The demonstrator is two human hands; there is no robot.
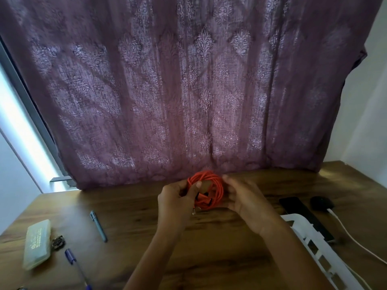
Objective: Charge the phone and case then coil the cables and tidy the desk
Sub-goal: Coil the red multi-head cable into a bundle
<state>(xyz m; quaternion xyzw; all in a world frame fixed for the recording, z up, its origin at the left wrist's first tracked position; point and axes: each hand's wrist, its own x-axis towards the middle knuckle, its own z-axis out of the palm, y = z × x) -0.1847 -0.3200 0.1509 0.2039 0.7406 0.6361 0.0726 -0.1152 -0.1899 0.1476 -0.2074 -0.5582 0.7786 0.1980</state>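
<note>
Coiled orange cable (212, 182) held over wooden worktop (129, 208).
Round braided loop faces the camera; left hand (175, 198) and right hand (244, 203) fingers clamp opposite sides.

Open desk (134, 206) was left between the orange cable coil (211, 183) and a grey pen (98, 226) to its left. Behind the coil, passage was closed by the curtain (167, 101); to its right, by a white rack (310, 233), a phone (301, 212) and a white cable (345, 229).
</note>
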